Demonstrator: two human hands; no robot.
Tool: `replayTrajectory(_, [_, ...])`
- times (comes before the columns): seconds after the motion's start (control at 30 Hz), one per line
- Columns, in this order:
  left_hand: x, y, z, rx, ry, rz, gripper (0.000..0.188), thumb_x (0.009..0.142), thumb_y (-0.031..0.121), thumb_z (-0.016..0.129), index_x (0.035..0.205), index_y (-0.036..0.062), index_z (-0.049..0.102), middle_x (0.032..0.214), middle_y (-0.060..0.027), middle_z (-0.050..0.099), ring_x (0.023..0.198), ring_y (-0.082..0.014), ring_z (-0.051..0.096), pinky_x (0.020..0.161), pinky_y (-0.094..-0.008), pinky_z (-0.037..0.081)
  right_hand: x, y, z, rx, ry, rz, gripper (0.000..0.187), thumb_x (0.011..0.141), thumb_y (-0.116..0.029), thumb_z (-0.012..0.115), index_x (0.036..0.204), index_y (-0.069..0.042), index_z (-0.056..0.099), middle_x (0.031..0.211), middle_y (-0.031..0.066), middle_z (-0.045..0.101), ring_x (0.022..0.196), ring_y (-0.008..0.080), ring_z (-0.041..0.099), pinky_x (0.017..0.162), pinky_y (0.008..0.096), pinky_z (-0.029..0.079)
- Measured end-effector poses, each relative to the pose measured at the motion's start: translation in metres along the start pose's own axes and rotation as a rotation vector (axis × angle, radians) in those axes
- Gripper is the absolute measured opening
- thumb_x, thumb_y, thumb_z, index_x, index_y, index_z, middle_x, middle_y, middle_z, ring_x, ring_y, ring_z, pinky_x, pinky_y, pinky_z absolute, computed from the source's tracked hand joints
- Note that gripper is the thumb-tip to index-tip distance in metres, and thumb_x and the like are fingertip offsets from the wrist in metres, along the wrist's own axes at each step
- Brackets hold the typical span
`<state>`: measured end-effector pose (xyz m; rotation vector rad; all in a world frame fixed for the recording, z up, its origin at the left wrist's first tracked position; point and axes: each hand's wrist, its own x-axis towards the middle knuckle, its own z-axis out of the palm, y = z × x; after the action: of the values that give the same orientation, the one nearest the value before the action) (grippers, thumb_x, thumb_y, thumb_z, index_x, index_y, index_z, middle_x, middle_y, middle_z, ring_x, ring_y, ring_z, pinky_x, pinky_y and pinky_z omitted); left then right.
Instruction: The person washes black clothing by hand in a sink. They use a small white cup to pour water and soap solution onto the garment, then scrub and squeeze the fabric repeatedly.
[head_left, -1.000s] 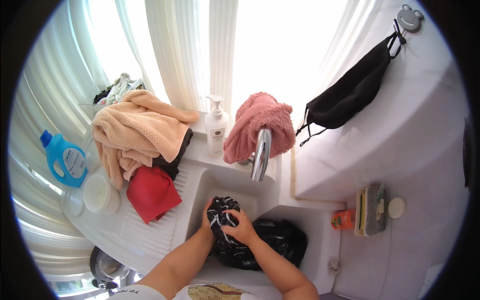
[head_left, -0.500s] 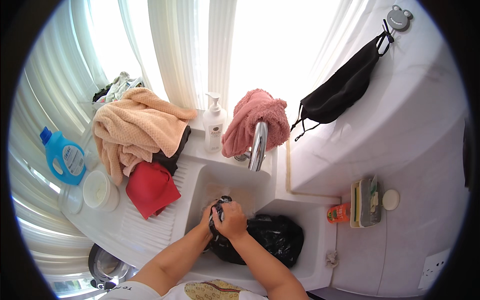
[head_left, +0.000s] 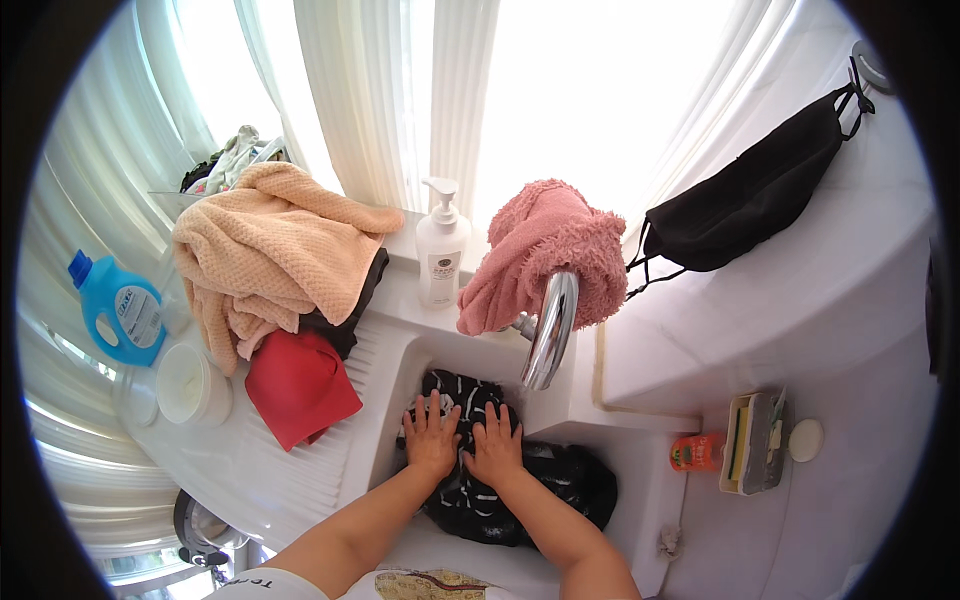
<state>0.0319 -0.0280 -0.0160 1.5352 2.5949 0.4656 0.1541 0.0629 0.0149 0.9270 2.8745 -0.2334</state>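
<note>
Both hands lie flat with fingers spread on a wet black cloth with white markings (head_left: 463,387) in the white sink (head_left: 643,505). My left hand (head_left: 432,440) presses on its left part, and my right hand (head_left: 494,446) rests just beside it. More dark, shiny wet fabric (head_left: 575,482) bunches in the basin to the right of my right hand. Above the sink curves a chrome faucet (head_left: 552,335), with a fluffy pink towel (head_left: 540,245) draped over its base. What lies beneath the cloth is hidden.
On the left ledge are a peach towel (head_left: 270,235), a red folded fabric piece (head_left: 303,390), a white tub (head_left: 193,385) and a blue detergent bottle (head_left: 120,308). A white pump bottle (head_left: 441,250) stands behind. At right are an orange bottle (head_left: 697,452) and a sponge holder (head_left: 755,445).
My hands have gone from gripping a bunched piece of the black cloth to lying spread on it. The cloth is now laid out farther toward the back of the basin. The view has shifted slightly.
</note>
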Motion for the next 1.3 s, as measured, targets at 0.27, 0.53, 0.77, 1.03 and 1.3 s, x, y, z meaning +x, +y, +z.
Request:
replayTrajectory(0.27, [0.038, -0.022, 0.067, -0.163, -0.363, -0.253, 0.046, 0.091, 0.028, 0.056, 0.134, 0.0152, 0.048, 0.135, -0.0212, 0.047, 0.121, -0.0435, 0.047, 0.097, -0.0524, 0.041, 0.051, 0.007, 0.032, 0.162, -0.032, 0.043, 0.063, 0.073, -0.038, 0.075, 0.126, -0.012, 0.051, 0.139, 0.0198, 0.039, 0.131, 0.0429, 0.035, 0.097, 0.0613, 0.039])
replayTrajectory(0.53, [0.028, -0.009, 0.037, -0.845, 0.130, -0.687, 0.078, 0.087, 0.048, 0.065, 0.144, 0.0039, 0.036, 0.141, -0.0219, 0.046, 0.129, -0.0382, 0.044, 0.106, -0.0476, 0.036, 0.050, -0.006, 0.019, 0.577, 0.179, 0.562, 0.076, 0.062, -0.026, 0.084, 0.130, -0.011, 0.052, 0.116, 0.0192, 0.059, 0.110, 0.0385, 0.056, 0.093, 0.0467, 0.048])
replayTrajectory(0.77, [0.035, -0.005, -0.061, -2.009, -0.493, -1.104, 0.077, 0.078, 0.071, 0.061, 0.120, 0.0063, 0.062, 0.115, -0.0151, 0.065, 0.104, -0.0350, 0.063, 0.092, -0.0486, 0.050, 0.026, -0.027, -0.029, 1.459, -0.089, 0.243, 0.044, 0.067, -0.004, 0.072, 0.110, 0.000, 0.064, 0.092, 0.0018, 0.067, 0.080, 0.0103, 0.062, 0.073, 0.0271, 0.051])
replayTrajectory(1.03, [0.002, 0.020, -0.099, -2.466, -0.466, -0.811, 0.051, 0.088, 0.047, 0.052, 0.115, 0.0051, 0.064, 0.115, -0.0155, 0.067, 0.102, -0.0347, 0.065, 0.094, -0.0492, 0.051, -0.038, -0.051, -0.098, 0.791, 0.595, 0.091, 0.079, 0.070, -0.038, 0.082, 0.138, -0.014, 0.048, 0.141, 0.0259, 0.035, 0.127, 0.0444, 0.039, 0.108, 0.0502, 0.033])
replayTrajectory(1.3, [-0.009, 0.032, -0.098, -2.047, -0.435, -0.953, 0.023, 0.090, 0.032, 0.061, 0.093, 0.0095, 0.066, 0.087, -0.0056, 0.068, 0.078, -0.0209, 0.066, 0.071, -0.0358, 0.055, -0.042, -0.065, -0.067, 0.582, 0.675, 0.049, 0.037, 0.079, -0.037, 0.072, 0.104, -0.010, 0.064, 0.108, 0.0173, 0.058, 0.091, 0.0375, 0.061, 0.076, 0.0446, 0.052])
